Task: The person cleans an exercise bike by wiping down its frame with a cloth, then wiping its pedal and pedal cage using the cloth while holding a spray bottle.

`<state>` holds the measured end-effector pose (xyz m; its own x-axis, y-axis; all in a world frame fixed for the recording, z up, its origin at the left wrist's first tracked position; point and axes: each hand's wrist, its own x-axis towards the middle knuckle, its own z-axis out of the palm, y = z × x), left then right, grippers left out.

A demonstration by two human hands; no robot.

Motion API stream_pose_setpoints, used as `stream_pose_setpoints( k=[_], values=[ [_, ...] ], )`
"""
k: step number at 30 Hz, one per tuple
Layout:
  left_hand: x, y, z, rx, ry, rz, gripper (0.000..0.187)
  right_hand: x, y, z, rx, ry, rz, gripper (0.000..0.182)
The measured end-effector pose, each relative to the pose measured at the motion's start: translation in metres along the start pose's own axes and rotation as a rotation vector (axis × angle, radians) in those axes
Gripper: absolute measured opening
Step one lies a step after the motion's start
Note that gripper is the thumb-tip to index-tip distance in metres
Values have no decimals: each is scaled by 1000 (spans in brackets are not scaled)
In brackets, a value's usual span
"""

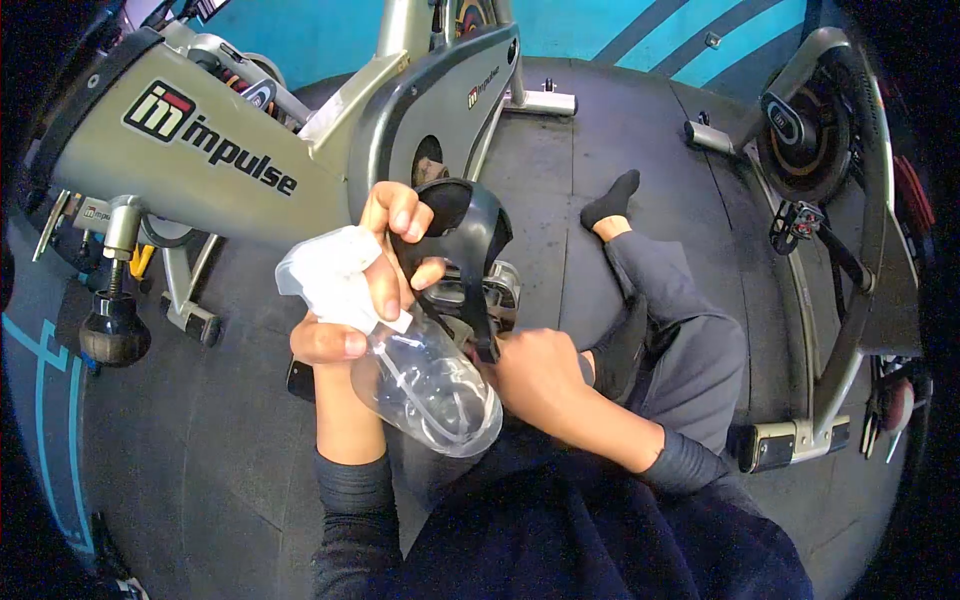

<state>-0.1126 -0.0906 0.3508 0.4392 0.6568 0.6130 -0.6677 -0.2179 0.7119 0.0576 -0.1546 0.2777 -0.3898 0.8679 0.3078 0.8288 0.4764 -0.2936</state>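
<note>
My left hand point(385, 285) is closed round the white head of a clear spray bottle point(432, 388), which tilts with its base toward me. A thin tube shows inside the bottle. The fingertips of that hand lie beside the black toe cage point(485, 225) of a bike pedal, perhaps touching it. My right hand point(540, 372) is curled at the lower end of the cage's black strap. Its fingers face away from me, so what they grip is hidden. Part of the metal pedal point(502, 288) shows behind the strap.
The exercise bike's grey frame point(215, 150) fills the upper left, with a black adjusting knob point(115, 328) hanging below. Another bike point(840, 250) stands at the right. My bent leg point(690, 340) rests on the dark mat floor point(530, 160). A blue wall point(590, 35) runs behind.
</note>
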Motion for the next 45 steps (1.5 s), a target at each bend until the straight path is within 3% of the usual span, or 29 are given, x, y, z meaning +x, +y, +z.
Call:
stream_pose_setpoints(
  k=[6, 8, 15, 22, 25, 27, 31, 33, 40, 43, 45],
  values=[
    [-2, 7, 5, 75, 55, -33, 27, 12, -12, 15, 146, 24, 69, 27],
    [-5, 11, 8, 129, 50, -55, 28, 12, -19, 19, 366, 235, 109, 27],
    [-4, 12, 12, 159, 99, -52, 28, 3, -10, 16, -22, 117, -47, 23],
    [-5, 5, 3, 119, 10, 7, 30, -25, -4, -9, -238, 143, -58, 22],
    [4, 5, 5, 105, 1, 10, 30, -21, -21, -2, -383, 133, 35, 17],
    [11, 6, 3, 74, 13, 5, 31, -15, -28, -7, -384, 28, 39, 11],
    [19, 3, -6, 57, 10, -37, 33, -3, -23, -9, -558, 77, -89, 19],
    [17, 4, -4, 20, 20, -39, 33, 3, -29, -16, -704, -132, -14, 11],
    [9, 6, -3, 41, -19, -34, 31, 6, -13, -11, -597, -17, -175, 6],
    [10, 6, -3, 65, -30, -32, 32, 5, -11, -12, -617, -135, -299, 5],
    [11, 5, -6, 65, -59, -18, 34, 5, -9, -4, -629, -15, -308, 9]
  ],
)
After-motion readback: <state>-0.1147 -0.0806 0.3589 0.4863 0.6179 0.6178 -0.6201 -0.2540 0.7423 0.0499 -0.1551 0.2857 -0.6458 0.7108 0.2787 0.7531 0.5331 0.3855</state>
